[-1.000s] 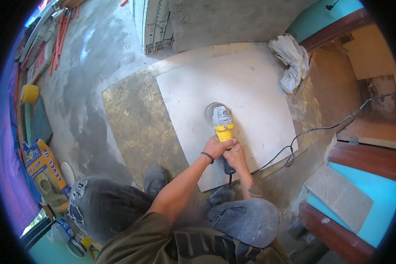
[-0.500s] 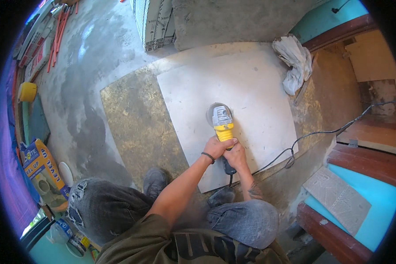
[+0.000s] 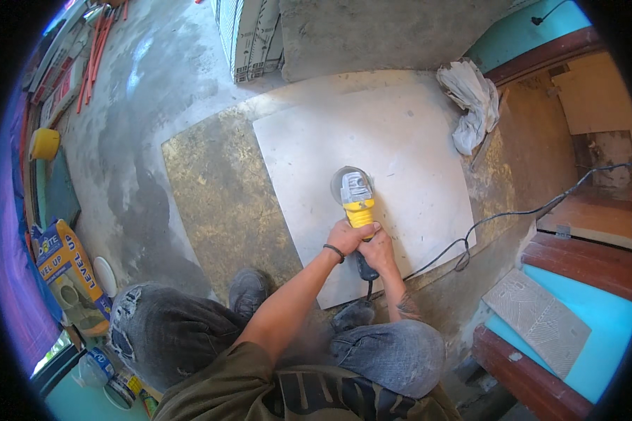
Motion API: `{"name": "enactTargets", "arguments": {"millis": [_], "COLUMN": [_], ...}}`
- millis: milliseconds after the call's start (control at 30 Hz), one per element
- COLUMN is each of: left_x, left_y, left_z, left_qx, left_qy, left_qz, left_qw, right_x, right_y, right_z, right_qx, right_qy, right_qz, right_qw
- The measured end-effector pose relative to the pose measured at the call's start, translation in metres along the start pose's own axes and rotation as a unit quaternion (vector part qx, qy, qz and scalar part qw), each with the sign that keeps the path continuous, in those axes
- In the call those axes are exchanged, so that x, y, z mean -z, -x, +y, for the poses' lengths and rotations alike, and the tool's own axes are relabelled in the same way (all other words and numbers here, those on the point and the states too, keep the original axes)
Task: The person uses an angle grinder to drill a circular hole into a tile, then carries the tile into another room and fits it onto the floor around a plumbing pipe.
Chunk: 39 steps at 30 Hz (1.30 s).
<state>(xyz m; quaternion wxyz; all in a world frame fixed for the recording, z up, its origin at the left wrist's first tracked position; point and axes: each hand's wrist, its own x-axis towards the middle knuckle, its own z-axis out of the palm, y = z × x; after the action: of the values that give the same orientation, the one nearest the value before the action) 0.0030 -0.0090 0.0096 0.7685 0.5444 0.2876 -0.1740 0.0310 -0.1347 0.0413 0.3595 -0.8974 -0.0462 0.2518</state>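
Note:
A yellow, grey and black angle grinder (image 3: 358, 207) is held over a large pale square tile (image 3: 400, 140), its round disc at or just above the surface. My left hand (image 3: 346, 237), with a dark bracelet at the wrist, grips the yellow body of the grinder. My right hand (image 3: 376, 250) is wrapped round the tool just behind it, near the black rear end. A black cord (image 3: 512, 212) trails from the tool off to the right. The tile lies on a stained, yellowish board (image 3: 218, 182), between my knees and a grey slab.
Crumpled white sacking (image 3: 474, 105) sits back right. Boxes (image 3: 249, 42) and the grey slab (image 3: 365, 38) stand beyond the tile. Red steps (image 3: 579, 266) with a grey tile (image 3: 534, 319) are on the right. A yellow bag (image 3: 70, 277), red pipes (image 3: 95, 56) and a yellow tape roll (image 3: 43, 145) line the left.
The grinder and both hands have shifted very slightly down and right in the picture, along with much of the scene. My grip looks the same.

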Motion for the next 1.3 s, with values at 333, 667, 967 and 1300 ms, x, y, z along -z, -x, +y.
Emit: {"name": "enactTargets", "arguments": {"millis": [333,667,967,1300], "left_x": [0.001,-0.004,-0.006,-0.004], "left_y": [-0.007,-0.005,-0.006,-0.004], "left_z": [-0.016,-0.01,-0.01,-0.005], "left_qx": [-0.025,-0.017,-0.02,-0.004], "left_qy": [-0.026,-0.026,-0.023,-0.049], "left_qz": [0.04,0.028,0.036,0.04], "left_qw": [0.999,0.999,0.999,0.998], "right_x": [-0.001,0.004,0.002,0.002], "right_y": [0.001,0.0,-0.001,-0.001], "right_z": [-0.003,0.001,0.004,0.003], "right_qx": [0.004,0.009,0.012,0.013], "right_qy": [-0.016,-0.022,-0.029,-0.044], "right_qz": [-0.008,-0.006,-0.002,-0.007], "right_qw": [1.0,1.0,1.0,0.999]}}
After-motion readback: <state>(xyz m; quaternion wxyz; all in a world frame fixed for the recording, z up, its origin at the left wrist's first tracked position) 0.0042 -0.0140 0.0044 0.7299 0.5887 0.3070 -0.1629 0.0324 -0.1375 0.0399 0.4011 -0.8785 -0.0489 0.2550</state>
